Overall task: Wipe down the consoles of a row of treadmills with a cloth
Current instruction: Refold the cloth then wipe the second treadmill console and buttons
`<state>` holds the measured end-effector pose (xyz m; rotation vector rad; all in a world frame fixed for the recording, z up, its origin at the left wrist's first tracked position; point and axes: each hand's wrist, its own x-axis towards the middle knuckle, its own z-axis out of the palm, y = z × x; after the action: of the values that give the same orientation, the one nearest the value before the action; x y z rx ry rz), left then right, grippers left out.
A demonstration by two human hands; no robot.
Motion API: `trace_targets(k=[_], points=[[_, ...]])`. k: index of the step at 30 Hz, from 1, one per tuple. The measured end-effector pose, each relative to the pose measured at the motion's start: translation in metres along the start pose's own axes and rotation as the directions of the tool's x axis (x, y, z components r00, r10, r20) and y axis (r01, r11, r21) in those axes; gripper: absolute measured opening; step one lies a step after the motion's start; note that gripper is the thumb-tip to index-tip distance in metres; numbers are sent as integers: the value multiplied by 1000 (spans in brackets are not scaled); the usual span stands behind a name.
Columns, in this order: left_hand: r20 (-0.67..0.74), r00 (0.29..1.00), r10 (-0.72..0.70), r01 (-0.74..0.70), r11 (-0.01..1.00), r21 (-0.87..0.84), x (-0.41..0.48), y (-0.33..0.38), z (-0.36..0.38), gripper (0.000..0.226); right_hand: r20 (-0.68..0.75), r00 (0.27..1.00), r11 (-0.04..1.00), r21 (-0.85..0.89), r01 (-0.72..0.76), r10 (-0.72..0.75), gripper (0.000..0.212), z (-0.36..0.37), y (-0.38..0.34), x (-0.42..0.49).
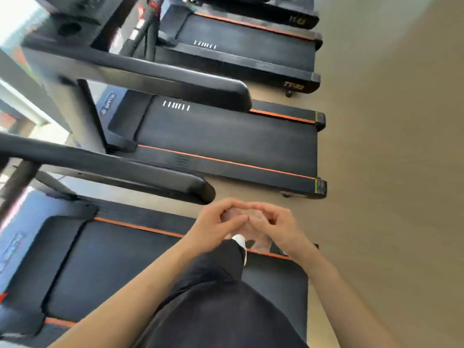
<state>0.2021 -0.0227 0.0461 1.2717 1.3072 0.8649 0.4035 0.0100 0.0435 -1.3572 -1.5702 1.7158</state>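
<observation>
Trouser leg (216, 272) on nearest treadmill (113, 259). L hand (216, 226) & R hand (280, 227) meet above it, fingers curled, pinching what looks like a pale pink cloth (258, 236) btwn them, blurry. Handrail (125, 169) beyond, second treadmill (226, 136), third treadmill (246, 41), console (82, 13) far left.

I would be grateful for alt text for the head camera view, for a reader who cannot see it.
A person's left hand and right hand meet in front of them, fingers curled around what looks like a pale pink cloth. Below and ahead, a row of black treadmills with orange trim stands on a tan floor.
</observation>
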Motion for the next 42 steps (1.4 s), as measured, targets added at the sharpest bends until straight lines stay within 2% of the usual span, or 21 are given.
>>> trace_targets(k=[3,5,9,12,14,15,17,19,22,25,28,32,34,36,38,40,42], points=[[47,999,8,-9,1000,15,62,0,2,23,50,995,996,-40,-82,84,9,-39,-6,40],[44,999,15,-15,1000,-9,103,3,0,23,37,993,991,-77,-111,114,20,-63,-17,72],[6,999,42,-42,999,-17,179,10,-8,26,-144,986,992,-80,-96,84,15,-110,-47,136],[4,999,33,-33,998,60,230,17,-16,33,-336,942,993,-117,-17,-23,15,-145,-72,179],[-5,1000,0,1,992,122,257,23,-22,40,-402,913,990,-138,17,-71,3,-168,-88,205],[-2,1000,-19,19,989,150,268,26,-25,40,-420,903,987,-162,26,-93,9,-179,-95,217],[9,999,-53,50,980,191,289,32,-29,34,-440,889,974,-226,22,-123,18,-200,-107,241],[-10,998,-66,67,973,219,307,33,-29,32,-433,890,960,-281,16,-142,19,-221,-117,264],[-42,997,-65,74,964,256,339,34,-29,35,-418,899,955,-295,-3,-127,24,-257,-126,303],[-75,994,-83,100,961,258,380,38,-27,12,-424,899,954,-300,-24,-111,20,-292,-132,350],[-137,983,-126,155,961,231,429,47,-26,19,-415,906,959,-281,-33,-90,22,-327,-137,407],[-256,913,-319,345,936,64,494,61,-29,13,-309,951,960,-271,-72,-16,24,-370,-141,489],[-294,885,-362,380,925,3,519,67,-31,3,-239,969,963,-241,-119,60,20,-384,-149,526],[-363,859,-362,378,925,-29,543,74,-37,12,-135,987,954,-274,-125,90,16,-391,-163,563],[-476,793,-381,369,921,-121,565,78,-48,16,2,999,919,-390,-48,54,14,-392,-177,601],[-584,689,-430,349,903,-252,583,81,-64,19,167,986,827,-551,112,-22,20,-386,-191,635],[-666,577,-473,312,881,-355,599,84,-80,8,303,952,728,-642,240,-46,23,-373,-206,667]])
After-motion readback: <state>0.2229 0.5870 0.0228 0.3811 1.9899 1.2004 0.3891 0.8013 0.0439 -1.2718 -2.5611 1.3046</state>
